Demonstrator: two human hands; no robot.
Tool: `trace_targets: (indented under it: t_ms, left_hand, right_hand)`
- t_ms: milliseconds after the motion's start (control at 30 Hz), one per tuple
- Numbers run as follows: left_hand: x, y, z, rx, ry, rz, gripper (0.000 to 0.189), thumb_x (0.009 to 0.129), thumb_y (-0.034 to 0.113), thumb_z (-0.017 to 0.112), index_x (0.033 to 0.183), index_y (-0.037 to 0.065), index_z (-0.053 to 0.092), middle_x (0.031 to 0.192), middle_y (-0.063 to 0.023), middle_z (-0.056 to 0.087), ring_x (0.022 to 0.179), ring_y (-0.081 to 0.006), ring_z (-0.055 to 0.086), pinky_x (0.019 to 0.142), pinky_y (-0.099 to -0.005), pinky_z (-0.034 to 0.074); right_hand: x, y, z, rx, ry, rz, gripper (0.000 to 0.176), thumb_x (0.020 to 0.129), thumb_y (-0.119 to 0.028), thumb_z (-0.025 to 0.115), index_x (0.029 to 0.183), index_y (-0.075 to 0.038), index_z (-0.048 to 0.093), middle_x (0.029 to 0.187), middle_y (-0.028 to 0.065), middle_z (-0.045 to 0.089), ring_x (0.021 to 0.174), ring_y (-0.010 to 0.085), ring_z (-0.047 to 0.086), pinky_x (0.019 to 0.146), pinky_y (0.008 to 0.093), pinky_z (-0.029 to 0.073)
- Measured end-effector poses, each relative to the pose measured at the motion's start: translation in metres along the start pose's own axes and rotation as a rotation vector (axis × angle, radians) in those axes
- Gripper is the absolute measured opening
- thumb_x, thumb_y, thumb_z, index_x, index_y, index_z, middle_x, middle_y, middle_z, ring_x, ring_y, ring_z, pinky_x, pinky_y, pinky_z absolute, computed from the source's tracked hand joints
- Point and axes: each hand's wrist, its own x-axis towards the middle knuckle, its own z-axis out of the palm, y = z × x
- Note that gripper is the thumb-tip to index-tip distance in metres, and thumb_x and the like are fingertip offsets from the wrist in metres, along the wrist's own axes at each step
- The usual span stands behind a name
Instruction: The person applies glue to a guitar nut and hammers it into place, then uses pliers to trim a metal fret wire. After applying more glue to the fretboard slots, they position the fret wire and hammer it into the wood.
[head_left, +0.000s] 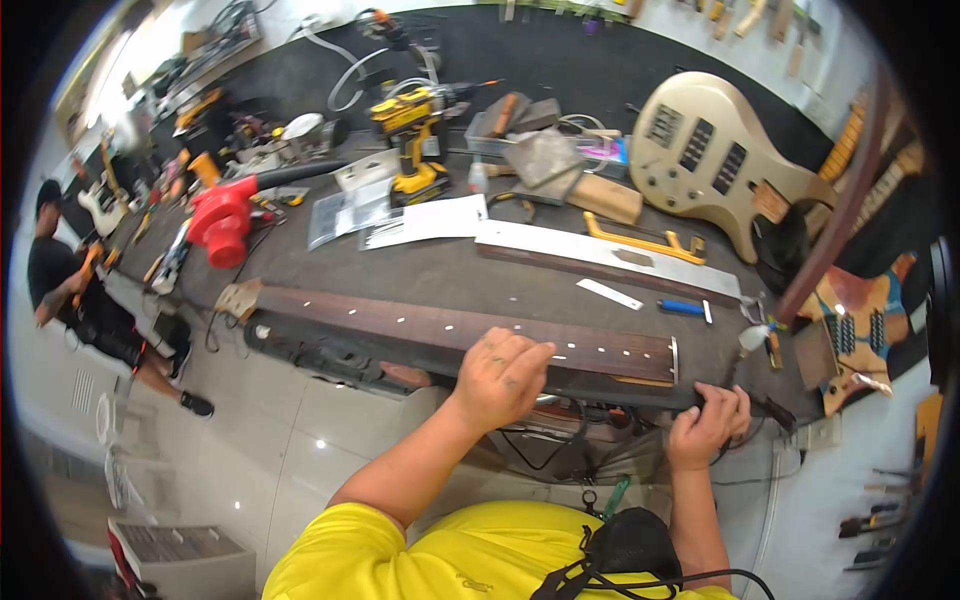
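Observation:
A guitar neck (450, 326) with a dark fretboard and pale inlays lies lengthwise along the front of the bench, its headstock (240, 298) to the left. Over the fretboard's right half, my left hand (503, 378) is closed in a pinch, fingertips at its surface beside a pale inlay; anything between them is too small to name. A pale strip (674, 360) stands across the neck's right end. My right hand (708, 428) is at the bench's front edge just right of the neck, fingers curled; what they grip is hidden.
Behind the neck lie a long metal-faced beam (600, 256), a yellow-handled tool (640, 243), a blue-handled tool (682, 307) and a white strip (609, 294). A red blower (222, 218), yellow drill (408, 145) and guitar body (700, 150) stand farther back. Another person (75, 285) stands at left.

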Motion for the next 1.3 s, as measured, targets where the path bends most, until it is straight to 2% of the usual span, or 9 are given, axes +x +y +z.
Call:
trace_targets:
  t_ms: [67,233,400,500,1200,1300]
  left_hand:
    - [0.001,0.000,0.004,-0.020,0.050,0.017,0.041,0.079,-0.012,0.072,0.117,0.001,0.069,0.088,-0.0088,0.068,0.070,-0.0268,0.061,0.063,-0.0379,0.048]
    - [0.000,-0.002,0.003,0.007,0.044,0.026,0.040,0.077,-0.006,0.073,0.116,0.000,0.069,0.089,-0.0084,0.067,0.073,-0.0283,0.063,0.067,-0.0396,0.051]
    - [0.002,-0.001,0.002,0.032,0.016,0.009,0.038,0.077,-0.004,0.074,0.115,0.001,0.069,0.088,-0.0085,0.065,0.074,-0.0291,0.062,0.067,-0.0400,0.051]
    - [0.001,0.000,0.002,0.040,0.005,0.006,0.038,0.077,-0.003,0.075,0.114,0.001,0.070,0.088,-0.0088,0.065,0.075,-0.0292,0.062,0.068,-0.0402,0.052]
    - [-0.002,0.000,0.002,0.080,-0.026,-0.001,0.041,0.076,0.001,0.078,0.117,0.001,0.072,0.090,-0.0078,0.063,0.078,-0.0285,0.062,0.073,-0.0414,0.054]
    - [-0.003,0.001,0.002,0.079,-0.038,-0.003,0.042,0.076,0.001,0.078,0.117,0.001,0.072,0.091,-0.0077,0.063,0.079,-0.0285,0.062,0.072,-0.0412,0.053]
  right_hand:
    - [-0.003,0.004,0.004,-0.010,0.022,-0.026,0.043,0.073,-0.011,0.058,0.113,-0.007,0.073,0.114,0.0126,0.066,0.134,0.0435,0.048,0.119,0.0572,0.026]
    - [-0.008,0.006,0.010,-0.018,0.025,-0.017,0.042,0.077,-0.010,0.055,0.115,-0.005,0.072,0.118,0.0133,0.064,0.139,0.0447,0.046,0.122,0.0560,0.024]
    - [-0.007,0.004,0.012,-0.034,0.046,-0.033,0.043,0.077,-0.010,0.054,0.116,-0.004,0.072,0.118,0.0123,0.064,0.139,0.0445,0.045,0.123,0.0550,0.023]
    - [-0.006,0.002,0.012,-0.030,0.058,-0.036,0.041,0.077,-0.011,0.054,0.112,-0.004,0.072,0.114,0.0121,0.064,0.136,0.0446,0.044,0.120,0.0576,0.024]
    - [-0.010,0.007,0.017,-0.051,0.059,-0.030,0.043,0.077,-0.011,0.052,0.114,-0.004,0.073,0.117,0.0102,0.065,0.140,0.0441,0.041,0.120,0.0587,0.023]
    - [-0.012,0.008,0.017,-0.072,0.046,-0.022,0.044,0.078,-0.012,0.052,0.117,-0.006,0.072,0.121,0.0096,0.064,0.143,0.0431,0.043,0.123,0.0572,0.021]
